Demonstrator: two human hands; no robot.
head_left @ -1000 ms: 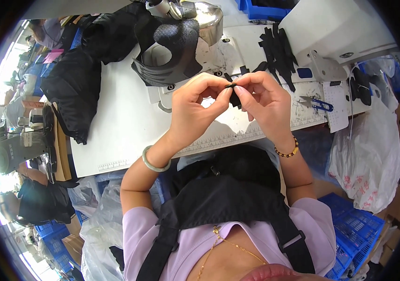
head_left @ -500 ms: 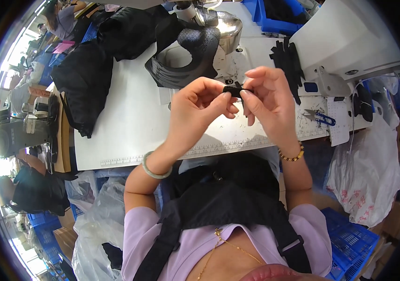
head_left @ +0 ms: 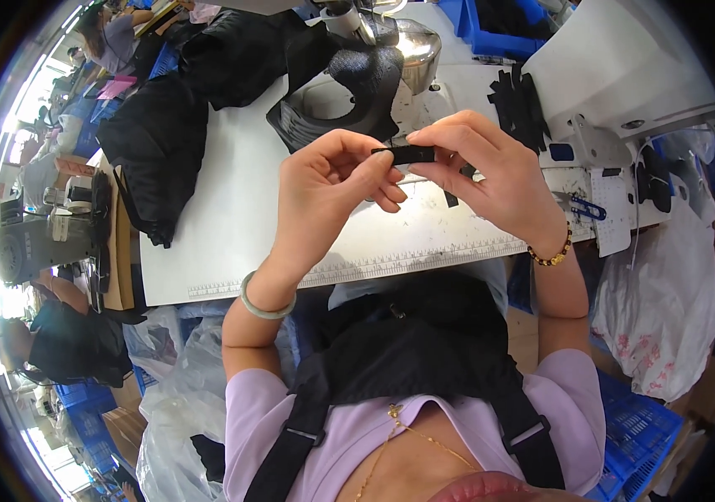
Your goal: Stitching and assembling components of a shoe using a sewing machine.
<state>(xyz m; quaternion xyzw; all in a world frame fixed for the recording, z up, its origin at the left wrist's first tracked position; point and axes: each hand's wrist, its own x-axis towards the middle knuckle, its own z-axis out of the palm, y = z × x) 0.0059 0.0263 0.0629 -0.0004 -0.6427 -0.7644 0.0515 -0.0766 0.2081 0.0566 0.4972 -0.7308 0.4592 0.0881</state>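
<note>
Thumb and forefinger of the person's left hand (head_left: 324,188) pinch one end of a short black strip (head_left: 412,154), and the right hand (head_left: 495,180) grips its other end between fingertips. From where I stand, the strip runs sideways above the white table (head_left: 232,226), with a black-and-grey fabric piece (head_left: 367,74) lying beyond it and blue-handled snips (head_left: 587,208) near the right wrist.

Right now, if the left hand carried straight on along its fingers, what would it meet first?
Likely the right hand, facing it across the black strip that the left hand pinches, though exact depth is hard to judge from this view.
</note>
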